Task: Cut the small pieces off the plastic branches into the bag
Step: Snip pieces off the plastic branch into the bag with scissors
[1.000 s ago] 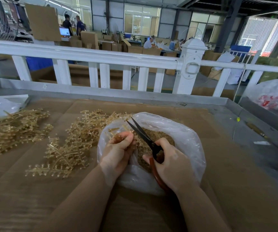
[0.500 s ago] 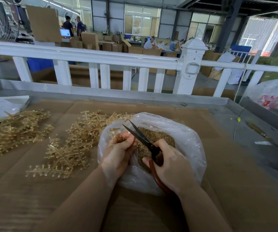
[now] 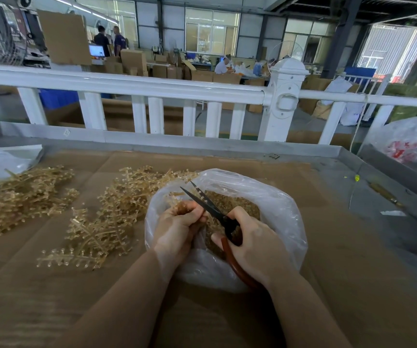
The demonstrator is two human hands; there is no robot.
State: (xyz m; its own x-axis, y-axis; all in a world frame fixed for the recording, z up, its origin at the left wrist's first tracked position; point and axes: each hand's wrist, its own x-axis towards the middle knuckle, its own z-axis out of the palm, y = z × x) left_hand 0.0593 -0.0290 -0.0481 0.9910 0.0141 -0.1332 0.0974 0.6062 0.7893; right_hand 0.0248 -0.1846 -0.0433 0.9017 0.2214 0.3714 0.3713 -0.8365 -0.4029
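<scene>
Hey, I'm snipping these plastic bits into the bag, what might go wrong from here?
1. The open scissors blades sit right beside the left hand pinching the plastic branch, so a snip might nick a fingertip.
2. Cut pieces may fly past the clear bag rim onto the cardboard.
3. The blade tips point toward the thin bag wall and could puncture it.

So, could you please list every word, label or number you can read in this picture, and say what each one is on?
No text can be read.
Red print on the white bag at the far right: too blurred to read.
Lit monitor in the background: too small to read.
Scissors, clear bag and cardboard table cover: no lettering visible.
</scene>
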